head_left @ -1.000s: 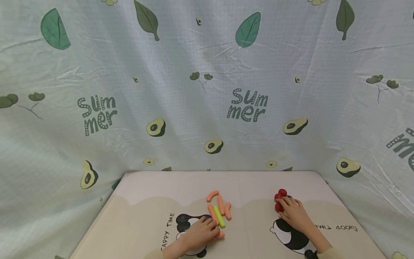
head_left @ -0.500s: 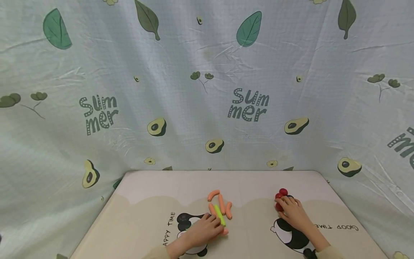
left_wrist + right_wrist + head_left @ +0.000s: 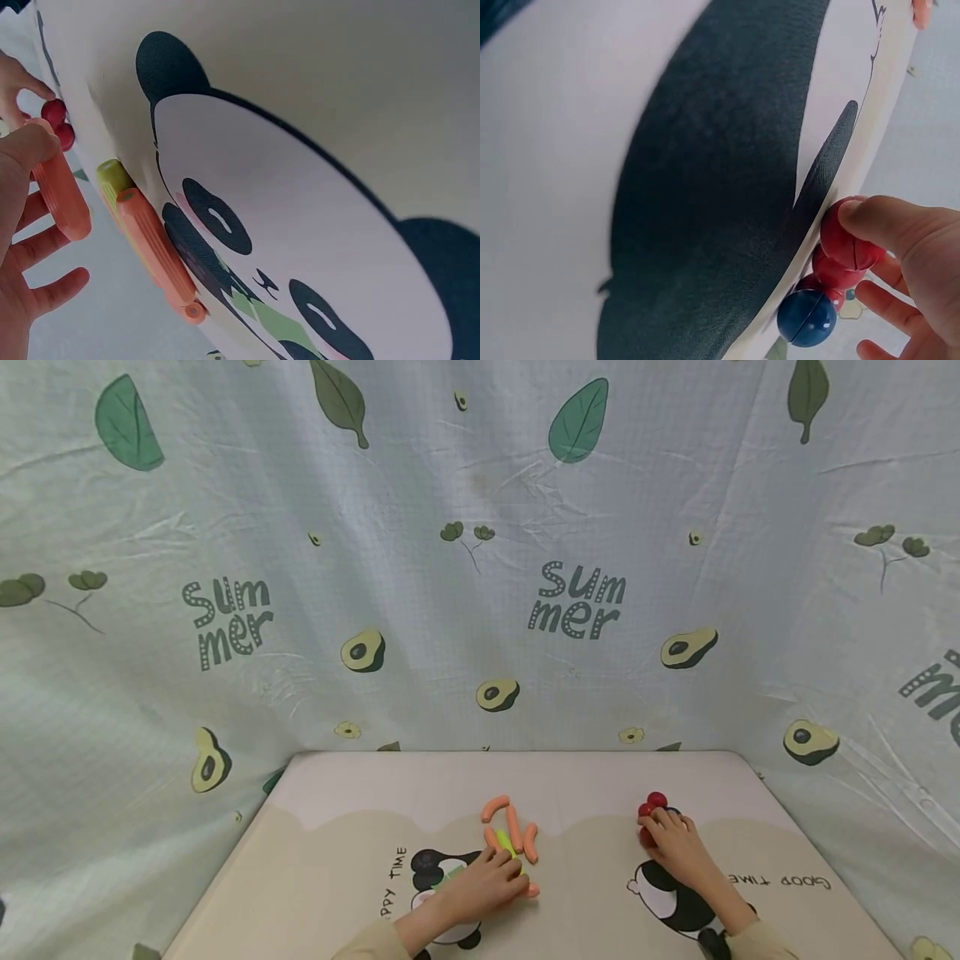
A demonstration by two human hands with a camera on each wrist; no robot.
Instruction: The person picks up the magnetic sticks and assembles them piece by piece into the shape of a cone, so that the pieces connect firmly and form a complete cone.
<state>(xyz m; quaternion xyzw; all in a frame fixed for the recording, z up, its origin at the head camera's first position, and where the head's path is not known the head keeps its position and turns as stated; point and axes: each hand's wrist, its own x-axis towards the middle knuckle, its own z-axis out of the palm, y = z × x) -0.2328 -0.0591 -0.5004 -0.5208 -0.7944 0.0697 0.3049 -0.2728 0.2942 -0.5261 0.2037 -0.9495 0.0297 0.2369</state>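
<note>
My left hand (image 3: 489,883) is low over the table at centre-left. It pinches an orange ridged stick (image 3: 64,196) between thumb and fingers, and the stick's end shows past the fingertips in the head view. Beyond the hand lie a green stick (image 3: 505,840), partly covered, and several other orange sticks (image 3: 514,829). At the right, my right hand (image 3: 678,847) grips a red ball (image 3: 844,231) with thumb and fingers. Touching or close behind it are another red ball (image 3: 832,270) and a dark blue ball (image 3: 807,319) with a seam.
The table (image 3: 330,785) carries a printed mat with panda drawings and lettering. A pale curtain (image 3: 420,602) with avocado and leaf prints hangs behind the table's far edge and around its sides.
My left hand has moved a little to the right and away from me with the orange stick, covering more of the green stick. My right hand has stayed at the red balls.
</note>
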